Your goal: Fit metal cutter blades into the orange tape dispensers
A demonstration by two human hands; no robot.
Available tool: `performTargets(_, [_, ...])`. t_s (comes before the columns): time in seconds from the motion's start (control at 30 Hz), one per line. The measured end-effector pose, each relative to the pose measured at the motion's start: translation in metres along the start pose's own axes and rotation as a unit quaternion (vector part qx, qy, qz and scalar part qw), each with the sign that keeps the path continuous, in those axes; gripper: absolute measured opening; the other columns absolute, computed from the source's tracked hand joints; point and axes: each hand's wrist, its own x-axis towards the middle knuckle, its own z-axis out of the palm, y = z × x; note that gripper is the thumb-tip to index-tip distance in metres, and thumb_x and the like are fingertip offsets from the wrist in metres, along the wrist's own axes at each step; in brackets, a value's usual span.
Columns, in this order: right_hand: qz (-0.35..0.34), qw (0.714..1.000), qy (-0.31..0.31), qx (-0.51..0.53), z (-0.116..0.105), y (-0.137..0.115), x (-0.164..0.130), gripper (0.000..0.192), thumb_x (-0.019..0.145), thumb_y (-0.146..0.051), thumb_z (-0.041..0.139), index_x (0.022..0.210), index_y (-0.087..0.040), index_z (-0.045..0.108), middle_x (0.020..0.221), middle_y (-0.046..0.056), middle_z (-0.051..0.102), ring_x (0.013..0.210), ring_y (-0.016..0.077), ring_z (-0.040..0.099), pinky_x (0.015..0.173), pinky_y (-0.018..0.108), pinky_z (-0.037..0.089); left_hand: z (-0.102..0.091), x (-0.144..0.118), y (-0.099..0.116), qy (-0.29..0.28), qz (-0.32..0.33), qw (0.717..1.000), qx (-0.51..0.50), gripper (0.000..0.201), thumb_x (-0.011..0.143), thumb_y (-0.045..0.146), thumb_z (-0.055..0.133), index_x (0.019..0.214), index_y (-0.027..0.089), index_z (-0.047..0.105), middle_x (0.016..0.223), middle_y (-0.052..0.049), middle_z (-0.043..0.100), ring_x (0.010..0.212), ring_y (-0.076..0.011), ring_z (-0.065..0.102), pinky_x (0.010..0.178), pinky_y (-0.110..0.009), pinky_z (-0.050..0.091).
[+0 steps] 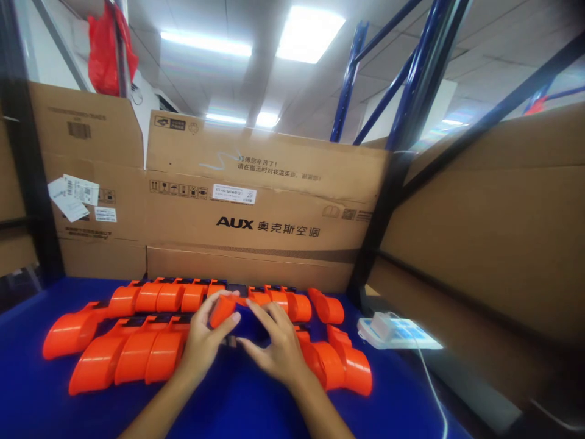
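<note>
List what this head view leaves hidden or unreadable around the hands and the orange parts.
- Orange piece in the left hand: fingers cover its lower end.
- Dark part under the right hand: mostly hidden by both hands, shape unclear.
- Orange parts right of the hands: partly covered by the right wrist.
- Small label on the cardboard box: print too small.
- White device: washed out by glare; its cable is cut off by the bottom edge.

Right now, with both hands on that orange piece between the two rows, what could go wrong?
1. The left hand grips the orange piece close beside the rows of orange parts; a wide movement could knock them out of line.
2. The right hand lies among the parts on its side and could push them toward the white device.
3. The white cable runs off the blue table; a sleeve could perhaps snag it.
</note>
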Motion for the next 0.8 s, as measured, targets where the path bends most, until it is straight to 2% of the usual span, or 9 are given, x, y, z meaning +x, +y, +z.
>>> performTargets(0.2, [-0.012, 1.000, 0.013, -0.003, 0.0002, -0.0008, 0.0001, 0.072, 0.081, -0.037, 0.075, 0.146, -0.030, 0.045, 0.111, 0.009, 0.063, 0.098, 0.0263, 0.063, 0.088, 0.045, 0.056, -0.0001, 0.0001, -0.0023, 0.006, -0.001, 1.000, -0.013, 0.047, 0.070, 0.035, 0.080, 0.112, 0.021, 0.063, 0.125, -0.012, 0.069, 0.116, -0.0305, 0.063, 0.102, -0.043, 0.046])
performTargets(0.5, [-0.012, 1.000, 0.000, 0.006, 0.0007, -0.0016, 0.0001, 0.073, 0.080, -0.036, 0.076, 0.146, -0.030, 0.045, 0.117, 0.010, 0.063, 0.103, 0.0274, 0.062, 0.091, 0.046, 0.054, 0.0004, -0.0001, 0.0016, 0.013, -0.032, 0.999, -0.031, 0.044, 0.069, 0.034, 0.082, 0.106, 0.021, 0.062, 0.125, -0.012, 0.069, 0.114, -0.0305, 0.064, 0.096, -0.043, 0.050])
performTargets(0.63, [0.015, 1.000, -0.002, 0.025, -0.0002, -0.0034, -0.0014, 0.071, 0.081, -0.037, 0.074, 0.146, -0.028, 0.046, 0.123, 0.012, 0.062, 0.110, 0.0294, 0.060, 0.096, 0.048, 0.050, 0.0009, -0.0009, -0.0006, 0.009, -0.058, 0.997, -0.058, 0.051, 0.070, 0.036, 0.081, 0.115, 0.021, 0.062, 0.127, -0.012, 0.067, 0.120, -0.0307, 0.060, 0.096, -0.040, 0.049])
performTargets(0.73, [0.056, 0.994, 0.013, 0.093, -0.0022, -0.0031, 0.0011, 0.061, 0.085, -0.038, 0.070, 0.142, -0.026, 0.050, 0.124, 0.012, 0.061, 0.112, 0.0286, 0.060, 0.098, 0.045, 0.049, 0.0006, -0.0024, -0.0028, 0.032, -0.077, 0.988, -0.128, 0.052, 0.075, 0.041, 0.077, 0.121, 0.022, 0.063, 0.128, -0.010, 0.067, 0.120, -0.0272, 0.059, 0.094, -0.033, 0.049])
performTargets(0.8, [0.095, 0.981, 0.015, 0.166, -0.0022, -0.0007, 0.0043, 0.045, 0.092, -0.039, 0.061, 0.134, -0.025, 0.058, 0.121, 0.010, 0.063, 0.110, 0.0261, 0.060, 0.098, 0.042, 0.048, 0.0010, -0.0031, -0.0025, 0.030, -0.094, 0.982, -0.162, 0.047, 0.078, 0.043, 0.074, 0.120, 0.022, 0.065, 0.115, -0.008, 0.071, 0.104, -0.0221, 0.066, 0.083, -0.028, 0.052])
